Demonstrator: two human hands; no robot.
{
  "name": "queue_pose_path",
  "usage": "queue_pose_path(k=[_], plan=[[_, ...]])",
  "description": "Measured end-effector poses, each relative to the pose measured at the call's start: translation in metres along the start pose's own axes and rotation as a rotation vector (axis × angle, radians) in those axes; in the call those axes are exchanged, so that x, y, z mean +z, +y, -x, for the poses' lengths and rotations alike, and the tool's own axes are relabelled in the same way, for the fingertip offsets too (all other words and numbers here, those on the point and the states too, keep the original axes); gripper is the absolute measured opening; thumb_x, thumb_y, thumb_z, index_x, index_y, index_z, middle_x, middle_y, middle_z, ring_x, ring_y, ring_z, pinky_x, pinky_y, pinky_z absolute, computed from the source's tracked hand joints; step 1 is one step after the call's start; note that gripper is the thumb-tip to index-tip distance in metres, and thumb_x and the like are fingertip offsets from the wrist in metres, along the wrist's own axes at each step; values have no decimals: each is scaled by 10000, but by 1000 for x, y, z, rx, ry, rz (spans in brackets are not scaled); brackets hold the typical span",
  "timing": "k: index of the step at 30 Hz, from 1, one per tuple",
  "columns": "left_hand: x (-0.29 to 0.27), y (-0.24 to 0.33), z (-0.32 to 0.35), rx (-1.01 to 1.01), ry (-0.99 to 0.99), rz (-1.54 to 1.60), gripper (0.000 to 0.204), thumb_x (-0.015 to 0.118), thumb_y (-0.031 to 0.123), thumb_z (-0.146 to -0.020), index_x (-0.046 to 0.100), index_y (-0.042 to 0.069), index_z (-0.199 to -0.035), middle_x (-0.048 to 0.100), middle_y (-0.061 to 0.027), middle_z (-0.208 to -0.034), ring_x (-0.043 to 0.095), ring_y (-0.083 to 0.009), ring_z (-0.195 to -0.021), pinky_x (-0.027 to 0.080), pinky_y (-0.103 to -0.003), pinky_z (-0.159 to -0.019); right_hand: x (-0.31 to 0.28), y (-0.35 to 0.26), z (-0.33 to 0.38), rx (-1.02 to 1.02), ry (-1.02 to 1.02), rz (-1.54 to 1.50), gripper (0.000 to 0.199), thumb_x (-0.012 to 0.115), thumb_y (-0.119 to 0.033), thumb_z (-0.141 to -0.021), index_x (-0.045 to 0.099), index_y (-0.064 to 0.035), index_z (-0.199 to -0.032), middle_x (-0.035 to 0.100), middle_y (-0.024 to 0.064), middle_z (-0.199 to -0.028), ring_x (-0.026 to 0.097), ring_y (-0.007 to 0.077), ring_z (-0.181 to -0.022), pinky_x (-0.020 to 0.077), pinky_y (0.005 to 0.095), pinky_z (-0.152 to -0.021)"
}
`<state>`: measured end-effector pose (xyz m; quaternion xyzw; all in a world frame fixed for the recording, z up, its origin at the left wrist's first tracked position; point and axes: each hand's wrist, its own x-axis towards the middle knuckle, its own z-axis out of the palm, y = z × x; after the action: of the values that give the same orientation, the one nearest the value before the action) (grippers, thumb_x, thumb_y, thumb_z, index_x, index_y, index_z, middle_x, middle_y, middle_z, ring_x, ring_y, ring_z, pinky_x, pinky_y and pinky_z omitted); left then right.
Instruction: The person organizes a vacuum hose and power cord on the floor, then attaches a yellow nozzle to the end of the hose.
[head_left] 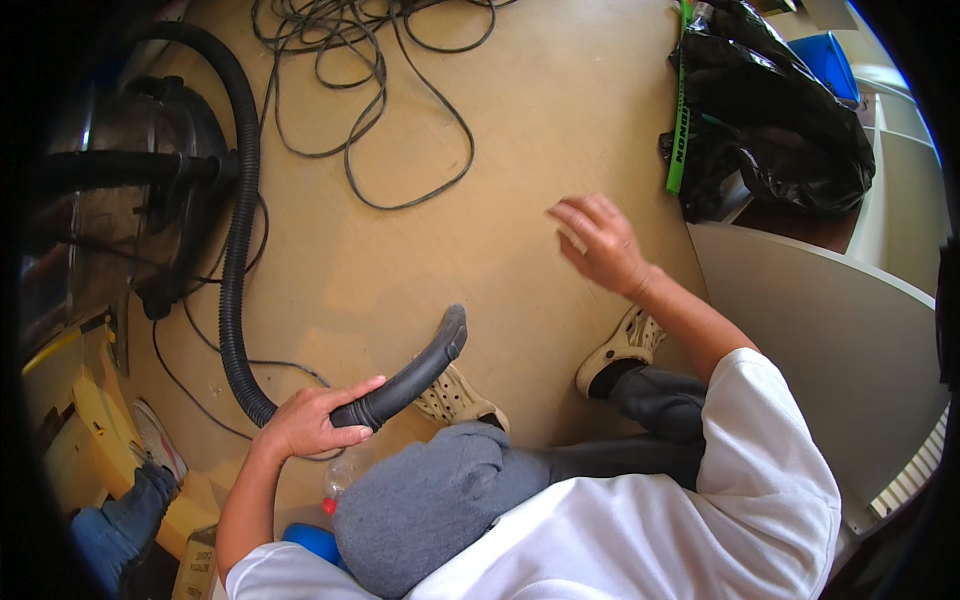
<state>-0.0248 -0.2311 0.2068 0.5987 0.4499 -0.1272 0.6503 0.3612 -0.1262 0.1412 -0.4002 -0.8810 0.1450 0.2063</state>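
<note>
Vacuum hose (238, 250), black and ribbed, runs down the tan floor (520, 120) from the canister vacuum (130, 200) at the left and curves up into a smooth bent nozzle end (420, 365). In the head view, the left hand (315, 418) is wrapped around the hose where it joins that nozzle. The right hand (598, 240) hovers above the floor, fingers spread and loose, gripping nothing. A tangle of thin black cable (380, 90) lies across the floor ahead of the nozzle. A black plastic bag (780, 120) sits at the upper right beside a white cabinet (830, 330). Two light perforated shoes (625, 345) rest on the floor below the hands.
</note>
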Motion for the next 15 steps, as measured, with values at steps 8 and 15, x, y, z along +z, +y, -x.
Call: queue_pose_path(k=[8,15], plan=[[-30,38,-32,62,-197,215,581,565,319,-785,401,136,-1311,566,-144,-1094,540,-229,-984,390,-292,-884,50,-107,-7,-113,-590,-505,460,669,-127,-652,493,-62,-1071,542,137,-1024,545,312,-920,457,400,-791],[-40,85,-25,-147,-48,-155,504,473,390,-802,465,128,-1233,593,-176,-993,564,-321,-924,424,-380,-828,74,-103,-39,32,-980,-555,428,691,-140,-645,517,-74,-1031,604,132,-866,576,323,-857,452,396,-761]])
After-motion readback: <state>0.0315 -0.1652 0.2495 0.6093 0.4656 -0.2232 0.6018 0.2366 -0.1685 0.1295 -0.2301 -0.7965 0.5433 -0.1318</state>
